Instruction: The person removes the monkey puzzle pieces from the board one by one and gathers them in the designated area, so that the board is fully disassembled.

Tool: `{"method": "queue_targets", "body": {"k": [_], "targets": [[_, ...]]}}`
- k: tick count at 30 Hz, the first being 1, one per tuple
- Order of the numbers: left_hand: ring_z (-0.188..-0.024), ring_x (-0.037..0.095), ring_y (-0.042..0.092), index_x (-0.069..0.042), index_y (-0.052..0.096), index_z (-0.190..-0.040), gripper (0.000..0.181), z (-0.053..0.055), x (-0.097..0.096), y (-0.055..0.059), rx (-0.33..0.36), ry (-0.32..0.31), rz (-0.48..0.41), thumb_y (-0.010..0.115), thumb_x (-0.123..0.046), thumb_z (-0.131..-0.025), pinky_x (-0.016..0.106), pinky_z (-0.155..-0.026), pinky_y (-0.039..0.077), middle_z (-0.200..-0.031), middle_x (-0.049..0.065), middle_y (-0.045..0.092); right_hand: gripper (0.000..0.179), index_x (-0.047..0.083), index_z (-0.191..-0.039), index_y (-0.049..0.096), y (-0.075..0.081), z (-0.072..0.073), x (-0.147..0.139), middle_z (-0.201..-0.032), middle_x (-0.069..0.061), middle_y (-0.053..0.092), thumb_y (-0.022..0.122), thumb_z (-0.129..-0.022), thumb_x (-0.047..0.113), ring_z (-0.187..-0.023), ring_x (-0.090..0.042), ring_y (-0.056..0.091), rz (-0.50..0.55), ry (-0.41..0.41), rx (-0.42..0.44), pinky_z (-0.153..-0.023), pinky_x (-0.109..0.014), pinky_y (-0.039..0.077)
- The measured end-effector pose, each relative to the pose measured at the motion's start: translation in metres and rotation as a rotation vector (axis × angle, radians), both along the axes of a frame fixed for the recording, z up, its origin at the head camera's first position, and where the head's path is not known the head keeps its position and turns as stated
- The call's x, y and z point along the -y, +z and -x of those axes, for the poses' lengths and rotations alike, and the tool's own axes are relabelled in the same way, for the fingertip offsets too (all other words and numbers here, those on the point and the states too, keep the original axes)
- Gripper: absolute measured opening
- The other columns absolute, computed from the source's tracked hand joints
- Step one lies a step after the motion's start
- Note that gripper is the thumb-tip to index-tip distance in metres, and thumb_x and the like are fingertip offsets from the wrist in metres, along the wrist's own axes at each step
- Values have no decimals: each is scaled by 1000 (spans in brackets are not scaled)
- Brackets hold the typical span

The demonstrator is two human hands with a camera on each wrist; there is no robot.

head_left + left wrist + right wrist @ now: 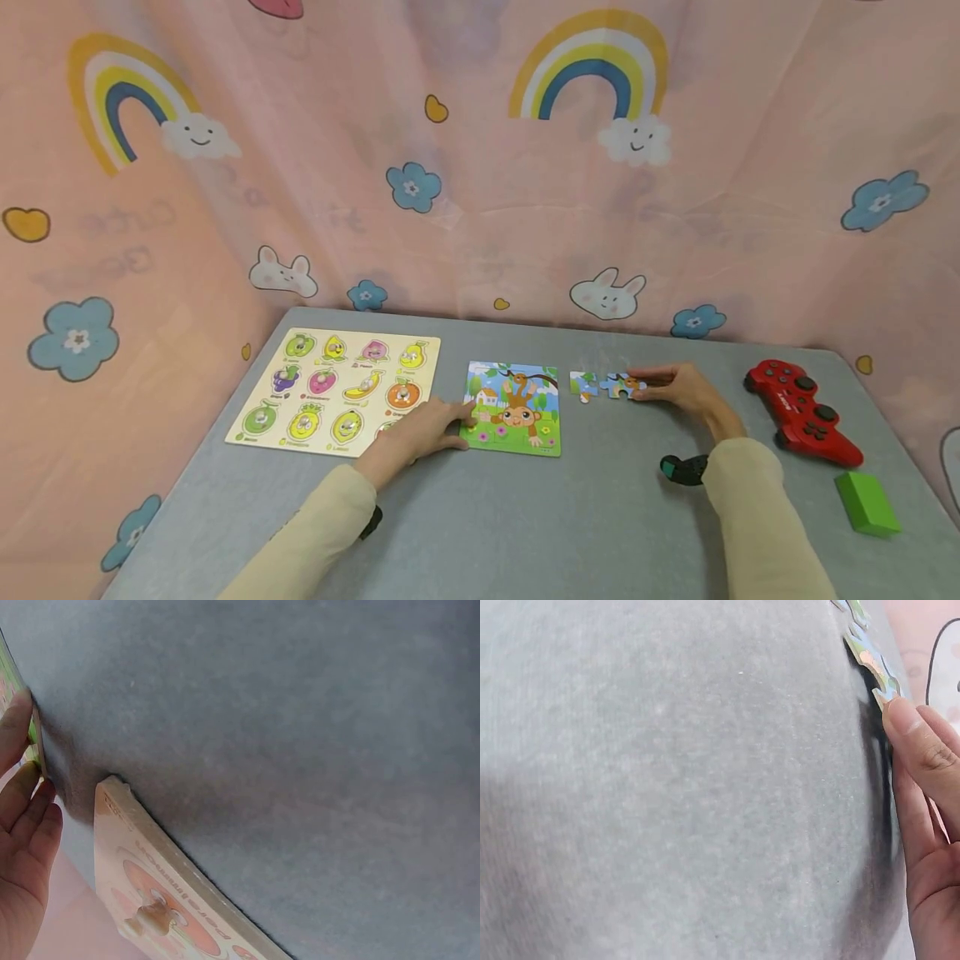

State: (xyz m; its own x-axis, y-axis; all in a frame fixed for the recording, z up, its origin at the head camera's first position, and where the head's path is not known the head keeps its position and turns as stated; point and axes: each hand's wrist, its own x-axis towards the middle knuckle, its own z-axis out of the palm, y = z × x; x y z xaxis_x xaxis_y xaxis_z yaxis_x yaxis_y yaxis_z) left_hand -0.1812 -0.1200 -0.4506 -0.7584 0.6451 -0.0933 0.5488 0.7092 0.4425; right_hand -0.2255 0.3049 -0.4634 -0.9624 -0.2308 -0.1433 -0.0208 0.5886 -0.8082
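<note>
A square monkey jigsaw puzzle (517, 408) lies mid-table, its picture showing a monkey hanging upside down. My left hand (423, 429) grips its left edge; in the left wrist view, the thumb and fingertips (21, 701) are on the edge of the board. To the right of the puzzle, my right hand (686, 396) pinches a blue jigsaw piece (886, 696) between thumb and fingers, at the right end of a short strip of pieces (619, 387). A separate green-and-blue jigsaw piece (583, 383) lies between that strip and the puzzle.
A cream fruit peg board (300, 440) lies at the left, partly behind my left hand. On the right are a red game controller (806, 412) and a green block (867, 504). A pink patterned curtain (480, 233) hangs behind the grey table (525, 525).
</note>
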Motion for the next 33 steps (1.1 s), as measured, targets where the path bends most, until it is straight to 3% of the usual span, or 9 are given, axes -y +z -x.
{"method": "queue_targets", "body": {"k": [8,22,33], "targets": [[-110,17,60,-5,56,-133,54,1,1,-1,-8,9,18,72,-25,-86,35,-91,49,-114,-1,69,54,1,-124,63,-2,1,3,-129,-23,56,79,-80,27,-126,-41,46,-34,-1,-9,-103,-57,35],[-111,16,61,-1,54,-134,56,-1,0,-1,-29,-8,10,72,-24,-86,34,-92,50,-113,1,70,51,0,-125,61,-2,1,6,-129,-21,56,78,-82,21,-125,-38,48,-54,6,-20,-100,-53,40],[-113,19,60,-1,52,-136,58,-1,1,-2,-10,-1,1,71,-24,-86,35,-93,49,-115,0,69,56,0,-127,60,-2,1,8,-133,-21,52,78,-81,26,-130,-42,40,-39,-9,23,-104,-58,33]]}}
